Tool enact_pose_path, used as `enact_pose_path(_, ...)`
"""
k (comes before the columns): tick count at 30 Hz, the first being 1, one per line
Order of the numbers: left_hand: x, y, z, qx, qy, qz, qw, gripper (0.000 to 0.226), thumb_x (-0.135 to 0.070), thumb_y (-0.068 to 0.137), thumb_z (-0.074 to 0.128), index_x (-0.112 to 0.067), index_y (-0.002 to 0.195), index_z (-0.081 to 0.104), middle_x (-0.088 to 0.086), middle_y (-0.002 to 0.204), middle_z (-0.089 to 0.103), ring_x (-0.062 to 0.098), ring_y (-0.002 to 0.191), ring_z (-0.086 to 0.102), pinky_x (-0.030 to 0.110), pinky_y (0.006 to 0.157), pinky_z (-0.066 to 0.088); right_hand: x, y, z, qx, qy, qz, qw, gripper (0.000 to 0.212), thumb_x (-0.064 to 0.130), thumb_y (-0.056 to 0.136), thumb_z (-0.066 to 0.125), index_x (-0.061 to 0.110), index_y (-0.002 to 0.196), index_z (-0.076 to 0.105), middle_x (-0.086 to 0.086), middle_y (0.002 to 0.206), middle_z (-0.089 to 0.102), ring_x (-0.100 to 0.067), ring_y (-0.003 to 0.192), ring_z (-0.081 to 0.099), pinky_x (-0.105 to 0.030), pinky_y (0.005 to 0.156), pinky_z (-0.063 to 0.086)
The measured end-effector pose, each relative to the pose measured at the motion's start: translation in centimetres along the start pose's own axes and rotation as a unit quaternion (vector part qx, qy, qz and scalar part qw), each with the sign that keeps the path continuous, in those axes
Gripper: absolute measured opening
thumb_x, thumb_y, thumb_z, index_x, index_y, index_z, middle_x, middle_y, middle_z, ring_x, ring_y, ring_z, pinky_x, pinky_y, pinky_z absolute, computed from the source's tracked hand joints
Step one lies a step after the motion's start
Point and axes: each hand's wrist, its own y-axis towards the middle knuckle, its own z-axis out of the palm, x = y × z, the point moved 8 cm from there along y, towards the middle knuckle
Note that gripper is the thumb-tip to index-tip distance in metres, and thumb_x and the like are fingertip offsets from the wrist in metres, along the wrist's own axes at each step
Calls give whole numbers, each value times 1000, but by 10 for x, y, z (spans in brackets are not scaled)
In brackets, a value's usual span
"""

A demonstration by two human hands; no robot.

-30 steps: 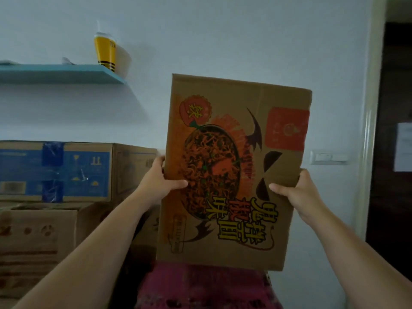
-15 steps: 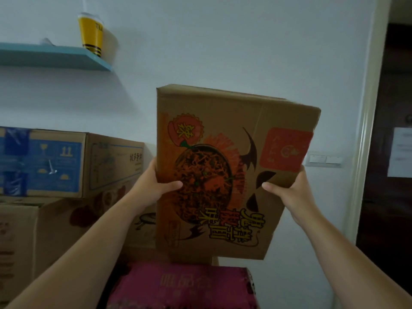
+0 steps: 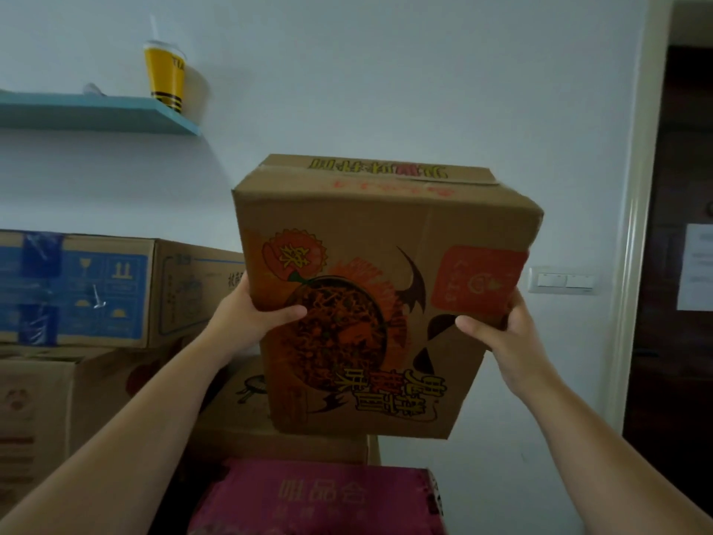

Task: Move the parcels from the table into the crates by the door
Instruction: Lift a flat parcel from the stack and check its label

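The noodle carton (image 3: pixel 386 303) has tipped since a moment ago, taped top now showing, aloft above the pink carton (image 3: pixel 320 500). Our left hand (image 3: pixel 247 322) and right hand (image 3: pixel 509 334) clasp its sides; we judge the carry to the crates remains.

Noodle carton (image 3: pixel 386 233): big yellow and red Chinese characters on the front, upside down, more along the top face, one yellow character in an orange badge; none clearly readable. Magenta box (image 3: pixel 322 496): "唯品会" in faded print, smaller line under it illegible. Yellow cup (image 3: pixel 164 77): black letters "TIA", cut off. Blue-labelled carton (image 3: pixel 77 291): fragile-glass, up-arrows and umbrella symbols. Door notice (image 3: pixel 696 266): text too small.
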Motion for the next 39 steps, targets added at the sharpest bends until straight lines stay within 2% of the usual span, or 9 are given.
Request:
enact_pose_path(3,-2,-4,2,1,19,19,1000,85,-31,69,82,-28,141,36,-12,110,57,14,103,54,30,87,44,4,3,2,19,-45,-2,999,89,37,55,89,25,131,43,4,115,63,-14,108,60,-37,93,50)
enact_pose_path(7,-5,-9,5,1,19,33,999,75,-23,74,79,-29,137,39,-15,107,58,12,102,54,28,84,42,10,2,-2,-24,-106,-23,994,63,24,68,84,26,120,49,14,101,62,-13,100,59,-35,89,49)
enact_pose_path(10,-4,-17,6,56,-249,-48,966,37,-5,89,54,-32,114,56,-3,105,62,24,106,57,40,82,46,9,-3,-6,-47,-115,-34,992,63,25,67,84,22,121,51,17,96,61,-11,93,59,-26,80,46)
enact_pose_path(12,-2,-20,6,105,-442,-119,883,30,-30,83,47,-25,106,67,5,104,58,29,108,52,53,90,43,8,-6,-6,-51,-111,-42,992,61,25,67,83,23,119,50,19,94,59,-2,86,56,-18,71,43)
enact_pose_path(14,-6,-18,5,132,-492,-156,846,70,-72,74,41,-24,118,67,11,122,60,38,124,45,72,97,29,6,-8,-3,-43,-117,-45,991,58,24,69,82,25,116,49,20,93,58,6,84,52,-13,68,41)
enact_pose_path(20,-19,-16,14,93,-410,-194,886,77,-84,79,18,-28,105,65,15,120,61,45,112,48,74,102,17,1,-18,9,-21,-91,-36,995,59,30,68,83,27,117,50,16,97,64,-4,93,61,-18,76,49)
enact_pose_path(25,-8,-15,19,101,-411,-174,889,77,-83,80,18,-29,111,63,15,120,61,41,116,49,69,101,28,12,-14,14,90,212,62,971,81,92,53,45,40,110,68,6,114,70,-16,106,66,-47,83,56)
enact_pose_path(33,-7,-20,21,146,-364,-127,911,84,-80,59,34,-25,113,66,7,94,52,23,78,48,37,65,51,-13,-14,-4,44,285,124,949,37,50,82,53,24,107,62,-5,96,74,-30,90,65,-59,90,43)
enact_pose_path(39,-13,-22,22,145,-336,-135,921,68,-72,84,18,-23,100,62,8,79,72,25,62,67,31,45,51,-12,-15,-1,111,262,112,952,63,42,50,75,16,107,69,-9,93,74,-24,77,70,-42,61,54)
